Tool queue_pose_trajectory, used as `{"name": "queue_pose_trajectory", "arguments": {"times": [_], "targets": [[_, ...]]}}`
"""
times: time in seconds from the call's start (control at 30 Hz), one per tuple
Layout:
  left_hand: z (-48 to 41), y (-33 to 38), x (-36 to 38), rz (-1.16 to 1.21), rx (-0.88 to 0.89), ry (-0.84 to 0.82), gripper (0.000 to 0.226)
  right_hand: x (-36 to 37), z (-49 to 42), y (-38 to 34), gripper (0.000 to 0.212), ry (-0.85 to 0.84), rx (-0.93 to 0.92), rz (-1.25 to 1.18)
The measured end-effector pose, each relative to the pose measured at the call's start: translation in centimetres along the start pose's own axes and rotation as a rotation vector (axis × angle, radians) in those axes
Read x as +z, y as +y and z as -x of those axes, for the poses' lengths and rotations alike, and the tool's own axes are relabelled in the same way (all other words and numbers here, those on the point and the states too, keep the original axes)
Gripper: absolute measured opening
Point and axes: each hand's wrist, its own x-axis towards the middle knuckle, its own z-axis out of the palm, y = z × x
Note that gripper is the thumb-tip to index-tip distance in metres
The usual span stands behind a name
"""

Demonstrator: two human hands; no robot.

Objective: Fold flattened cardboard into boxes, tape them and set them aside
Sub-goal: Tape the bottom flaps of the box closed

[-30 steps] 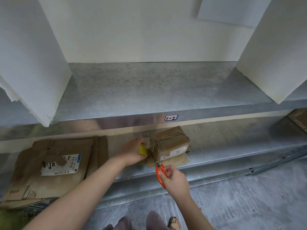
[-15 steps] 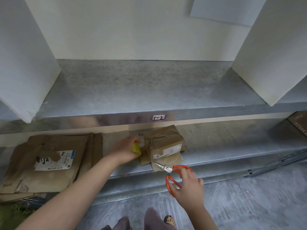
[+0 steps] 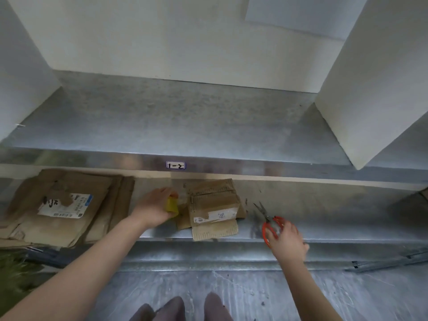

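Note:
A small brown cardboard box (image 3: 214, 206) with a white label sits on the lower metal shelf (image 3: 324, 214), a loose flap hanging over the shelf's front edge. My left hand (image 3: 154, 208) holds a yellow tape roll (image 3: 171, 206) just left of the box. To the right of the box, orange-handled scissors (image 3: 269, 222) lie with their blades pointing away from me. My right hand (image 3: 287, 240) grips their handles at the shelf's front edge.
A stack of flattened cardboard (image 3: 62, 205) with a shipping label lies at the left of the lower shelf. The upper metal shelf (image 3: 176, 126) carries a label "1-2" and white panels (image 3: 375, 84) at both ends. A metal rail (image 3: 389, 262) lies on the floor at right.
My right hand has carried the scissors from the box's front corner rightwards onto the shelf. My left hand stays beside the box with the tape roll.

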Motion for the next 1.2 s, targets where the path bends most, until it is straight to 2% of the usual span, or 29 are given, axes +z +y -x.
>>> {"name": "queue_pose_trajectory", "arguments": {"times": [0.1, 0.2, 0.33, 0.47, 0.57, 0.7, 0.83, 0.97, 1.07, 1.2], "targets": [[0.4, 0.2, 0.6, -0.011, -0.013, 0.052, 0.044, 1.0, -2.2, -0.4, 0.052, -0.09, -0.021, 0.073], [0.6, 0.6, 1.0, -0.023, -0.016, 0.096, 0.04, 1.8, -2.9, -0.4, 0.05, -0.112, -0.089, 0.111], [0.7, 1.0, 1.0, -0.03, -0.023, 0.111, 0.04, 2.1, -2.1, 0.3, 0.048, -0.079, -0.206, 0.106], [0.6, 1.4, 0.6, -0.022, -0.043, 0.102, 0.041, 1.6, -0.3, 0.4, 0.055, 0.037, -0.405, 0.004], [0.8, 1.7, 0.5, -0.039, -0.039, 0.095, 0.04, 0.2, 1.2, -2.2, 0.055, 0.109, -0.586, -0.05], [1.0, 1.4, 0.3, -0.033, -0.02, 0.073, 0.037, -0.7, 1.9, -8.3, 0.054, 0.093, -0.718, -0.074], [0.9, 0.9, -0.2, 0.025, 0.004, 0.021, 0.035, 0.7, 1.4, -11.7, 0.064, -0.045, -0.698, -0.067], [0.8, -0.4, -1.0, 0.083, 0.0, -0.039, 0.041, 2.1, 1.3, -11.5, 0.042, -0.1, -0.609, -0.154], [0.7, -0.7, -1.4, -0.032, 0.072, -0.026, 0.035, 2.4, 1.2, -11.3, 0.039, -0.101, -0.59, -0.201], [0.4, -0.8, -1.6, -0.155, 0.13, 0.026, 0.041, 2.5, 1.0, -11.2, 0.041, -0.1, -0.612, -0.199]]}}
